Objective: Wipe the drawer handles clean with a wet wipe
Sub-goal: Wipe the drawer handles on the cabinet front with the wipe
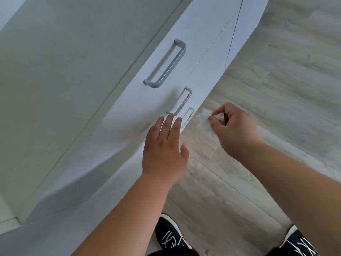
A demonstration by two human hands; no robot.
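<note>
At the frame's bottom edge, black shoes (170,237) stand on wood floor (276,71). At centre right, the right hand (234,126) pinches a crumpled wet wipe (203,121) just beside the lowest handle (188,117). The left hand (164,145) reaches flat, fingers straight, toward the middle handle (181,101); the top handle (166,63) stands apart on the drawer fronts (129,111).

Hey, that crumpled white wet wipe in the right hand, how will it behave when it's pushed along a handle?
The crumpled white wet wipe looks floppy: it bunches and droops from the right hand, so it should probably wrap round the grey metal bar handle. It seems light, held by a fingertip pinch alone.
</note>
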